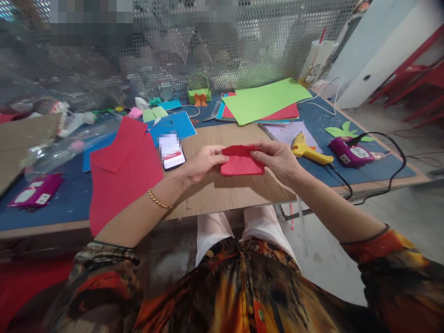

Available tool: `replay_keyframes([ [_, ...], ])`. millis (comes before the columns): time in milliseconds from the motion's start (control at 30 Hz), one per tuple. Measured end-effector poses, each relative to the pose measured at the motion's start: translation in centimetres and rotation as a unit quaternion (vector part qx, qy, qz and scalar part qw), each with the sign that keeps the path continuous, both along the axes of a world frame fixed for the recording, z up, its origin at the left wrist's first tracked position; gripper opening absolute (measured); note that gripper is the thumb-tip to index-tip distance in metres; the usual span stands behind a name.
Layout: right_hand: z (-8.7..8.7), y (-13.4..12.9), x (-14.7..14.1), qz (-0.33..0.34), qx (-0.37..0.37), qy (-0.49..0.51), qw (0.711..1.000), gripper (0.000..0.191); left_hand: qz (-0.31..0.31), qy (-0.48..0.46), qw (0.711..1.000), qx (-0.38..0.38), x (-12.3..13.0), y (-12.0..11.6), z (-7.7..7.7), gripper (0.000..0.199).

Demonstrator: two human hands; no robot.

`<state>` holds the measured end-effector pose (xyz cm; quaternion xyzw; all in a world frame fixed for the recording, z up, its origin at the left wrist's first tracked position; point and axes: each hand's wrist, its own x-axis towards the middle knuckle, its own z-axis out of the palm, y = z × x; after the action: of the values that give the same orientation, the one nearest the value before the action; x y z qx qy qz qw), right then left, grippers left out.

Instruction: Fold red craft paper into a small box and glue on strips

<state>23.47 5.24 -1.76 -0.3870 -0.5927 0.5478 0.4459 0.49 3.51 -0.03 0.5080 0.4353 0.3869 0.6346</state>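
The red piece (243, 167), pinched at opposite ends by the left hand (204, 162) and right hand (280, 159) near the front edge of the tabletop (390, 170), looks partly folded, though how much shaping remains cannot be told.

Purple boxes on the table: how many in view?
2. One purple box lies at the far left, near the table's front edge; the other purple box sits right of the yellow glue gun. Clutter could hide more.

Left hand (207, 163), right hand (279, 159) pinching, thumbs uppermost; forearms (335, 208) converging.
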Motion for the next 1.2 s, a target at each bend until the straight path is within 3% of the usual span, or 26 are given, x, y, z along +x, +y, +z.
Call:
replay_keyframes([
  [167, 0.2, 0.7, 0.0, 0.01, -0.034, -0.015, 0.999, 0.033, 0.037, 0.01, 0.999, 0.008, -0.3, 0.8, 0.2, 0.018],
  [433, 0.5, 3.2, -1.1, 0.079, -0.063, -0.022, 0.995, 0.039, 0.017, 0.001, 1.0, 0.002, -2.3, 0.4, 0.2, 0.032],
  [600, 1.0, 4.2, -1.1, 0.034, -0.068, -0.03, 0.997, 0.039, 0.047, 0.01, 0.999, -0.01, -2.7, 0.5, 0.1, 0.029],
  [700, 1.5, 4.4, -0.8, 0.04, -0.027, -0.074, 0.996, 0.037, 0.058, 0.024, 0.998, 0.0, -2.7, 0.3, 0.1, 0.027],
  [833, 1.4, 4.2, -1.0, 0.103, 0.128, -0.216, 0.962, 0.02, 0.064, 0.092, 0.994, 0.012, -2.5, -0.1, -0.2, 0.019],
  [900, 0.9, 4.1, -1.2, 0.098, 0.194, -0.277, 0.936, 0.017, 0.057, 0.193, 0.978, 0.059, -2.4, -0.1, -0.4, 0.014],
  [1033, -0.6, 4.0, -1.4, 0.062, 0.283, -0.338, 0.895, 0.016, 0.038, 0.407, 0.89, 0.203, -2.5, 0.3, -0.9, 0.011],
  [1100, -1.2, 4.2, -1.3, 0.056, 0.301, -0.364, 0.88, 0.017, 0.031, 0.45, 0.864, 0.226, -2.6, 0.6, -1.1, 0.015],
  [1200, -1.8, 4.6, -1.2, 0.054, 0.271, -0.388, 0.879, 0.009, 0.028, 0.462, 0.851, 0.246, -2.6, 0.7, -1.6, 0.015],
])
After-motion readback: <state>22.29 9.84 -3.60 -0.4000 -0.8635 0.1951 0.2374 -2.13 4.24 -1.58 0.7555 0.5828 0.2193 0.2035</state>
